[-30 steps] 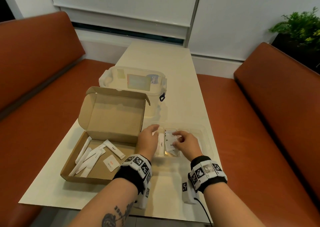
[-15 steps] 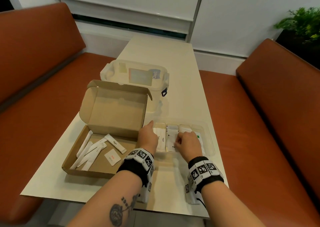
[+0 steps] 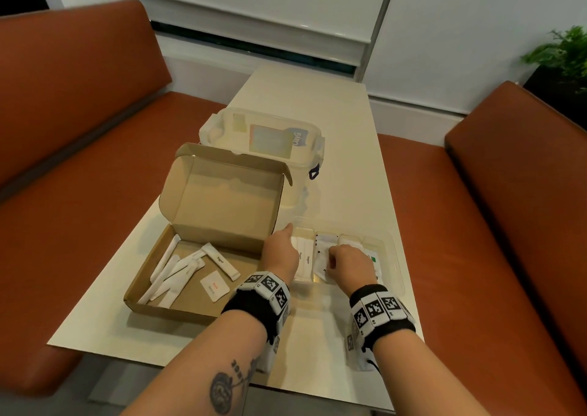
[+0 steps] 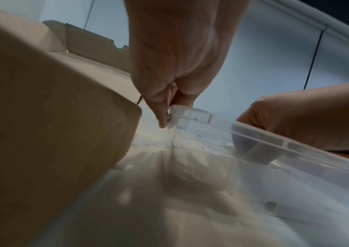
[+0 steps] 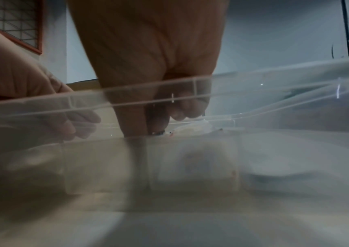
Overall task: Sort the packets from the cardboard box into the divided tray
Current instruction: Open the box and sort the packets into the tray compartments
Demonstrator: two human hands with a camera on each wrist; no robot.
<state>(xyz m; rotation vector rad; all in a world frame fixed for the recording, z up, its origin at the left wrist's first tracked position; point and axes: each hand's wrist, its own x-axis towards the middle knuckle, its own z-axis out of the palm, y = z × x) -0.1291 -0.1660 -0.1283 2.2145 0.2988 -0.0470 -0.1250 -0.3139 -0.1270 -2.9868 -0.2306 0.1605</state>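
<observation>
- Rust-brown padded benches (image 3: 73, 123) run along both long sides of the cream desk (image 3: 343, 148), with a green plant (image 3: 565, 53) at the far right corner.
- On the desk's far half stands a clear lidded storage tub (image 3: 263, 136) with a label on its lid.
- Just in front of the tub sits the cardboard box (image 3: 178, 301), lid flap propped upright; it touches the left end of the divided tray (image 3: 395, 256).
- Clear plastic, the tray lies at the desk's near right, and its compartments already hold white packets: long sugar sticks (image 3: 305, 260) in the left one, flat sachets (image 3: 324, 250) in the middle, more white packets to the right.
- Inside the box remain several long white sticks (image 3: 178, 269) heaped at the left, one stick labelled sugar (image 3: 222, 261) lying diagonally, and a square sachet with red print (image 3: 214, 286) near the front wall.
- The left hand (image 3: 281, 253) rests at the tray's left end; from the left wrist view its thumb and fingers (image 4: 163, 107) pinch the tray's corner rim.
- The right hand (image 3: 349, 264) is down in the middle compartment, fingers curled onto the flat sachets; whether it actually grips one I cannot tell.
- The two hands are close together but not touching.
</observation>
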